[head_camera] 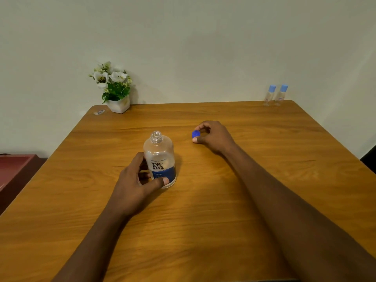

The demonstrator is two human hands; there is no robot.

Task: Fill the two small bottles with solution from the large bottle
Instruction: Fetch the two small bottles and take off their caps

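1. The large bottle (pixel 159 159), uncapped, is gripped at frame centre by the left hand (pixel 138 180).
2. The blue cap (pixel 195 134) is pinched by the right hand (pixel 213 136).
3. The two small bottles (pixel 275 95), upper right and capped, must be fetched next.

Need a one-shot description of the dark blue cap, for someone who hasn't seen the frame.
Start at the wooden table and find the open large bottle near its middle. To that bottle's right, the right hand pinches the dark blue cap in its fingertips. It is loose and darker than the pale blue caps on the two small bottles.
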